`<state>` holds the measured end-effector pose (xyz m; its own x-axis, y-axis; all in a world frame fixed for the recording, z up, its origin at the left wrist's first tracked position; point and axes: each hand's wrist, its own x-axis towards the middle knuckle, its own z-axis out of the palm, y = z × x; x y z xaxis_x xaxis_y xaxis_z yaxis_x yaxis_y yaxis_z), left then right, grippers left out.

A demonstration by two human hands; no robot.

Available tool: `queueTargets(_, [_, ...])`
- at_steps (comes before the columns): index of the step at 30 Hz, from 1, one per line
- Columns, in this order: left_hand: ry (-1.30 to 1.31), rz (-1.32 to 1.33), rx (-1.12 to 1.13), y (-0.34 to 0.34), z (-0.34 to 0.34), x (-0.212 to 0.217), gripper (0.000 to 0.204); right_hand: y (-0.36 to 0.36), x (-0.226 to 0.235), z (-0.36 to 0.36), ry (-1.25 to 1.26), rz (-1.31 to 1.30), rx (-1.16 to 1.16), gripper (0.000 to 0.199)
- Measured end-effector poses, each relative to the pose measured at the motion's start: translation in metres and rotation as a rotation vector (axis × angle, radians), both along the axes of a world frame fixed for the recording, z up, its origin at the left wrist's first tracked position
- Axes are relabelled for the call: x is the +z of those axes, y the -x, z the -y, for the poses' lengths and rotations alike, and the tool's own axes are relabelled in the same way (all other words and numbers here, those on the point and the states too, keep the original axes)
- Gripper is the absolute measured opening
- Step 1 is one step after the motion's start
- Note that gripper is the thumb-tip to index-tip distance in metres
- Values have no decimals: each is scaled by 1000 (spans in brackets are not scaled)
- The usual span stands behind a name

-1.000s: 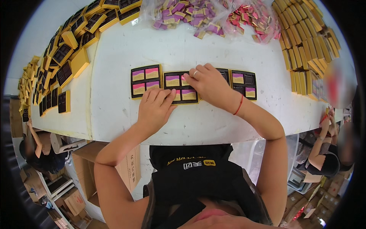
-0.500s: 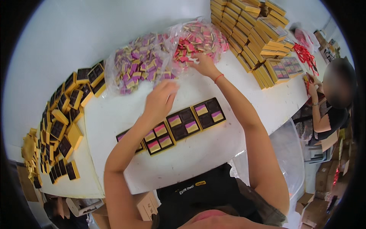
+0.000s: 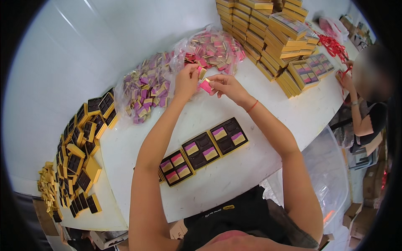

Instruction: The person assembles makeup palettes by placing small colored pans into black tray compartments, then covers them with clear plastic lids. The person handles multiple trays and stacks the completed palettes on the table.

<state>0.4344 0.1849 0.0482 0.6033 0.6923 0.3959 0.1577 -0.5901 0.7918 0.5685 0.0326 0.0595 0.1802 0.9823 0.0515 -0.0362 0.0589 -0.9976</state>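
Observation:
My left hand (image 3: pixel 186 83) pinches a small pink-and-gold wrapped square (image 3: pixel 202 72) by its edge. Just beside it, my right hand (image 3: pixel 229 88) grips another wrapped square (image 3: pixel 205 86), its pink face showing. Both hands are over the near edge of a clear plastic bag of pink-and-gold squares (image 3: pixel 220 46). Below them lies a row of gold boxes with black compartment trays. The right box (image 3: pixel 228 121) and the middle box (image 3: pixel 204 140) each hold two purple-and-gold squares. In the left box (image 3: pixel 190 172), every compartment is filled, pink and purple. My left forearm mostly hides one more box.
A bag of purple-and-gold squares (image 3: pixel 146 90) sits left of my hands. Black-lined gold boxes (image 3: pixel 86 138) are heaped at the left. Filled, lidded boxes (image 3: pixel 268 37) stand stacked at the back right. Beyond these, a co-worker (image 3: pixel 368 113) handles red ribbon (image 3: pixel 335 48).
My left hand has moved from near the purple bag up to the pink bag and now holds a square. My right hand has drawn back from the bag with a square. The view has shifted.

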Motion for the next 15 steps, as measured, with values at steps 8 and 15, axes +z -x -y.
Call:
queueTargets(8, [591, 158, -153, 124, 83, 67, 28, 38, 0, 34, -15, 11, 236, 22])
queueTargets(15, [480, 152, -188, 185, 135, 66, 25, 72, 15, 60, -177, -50, 260, 19])
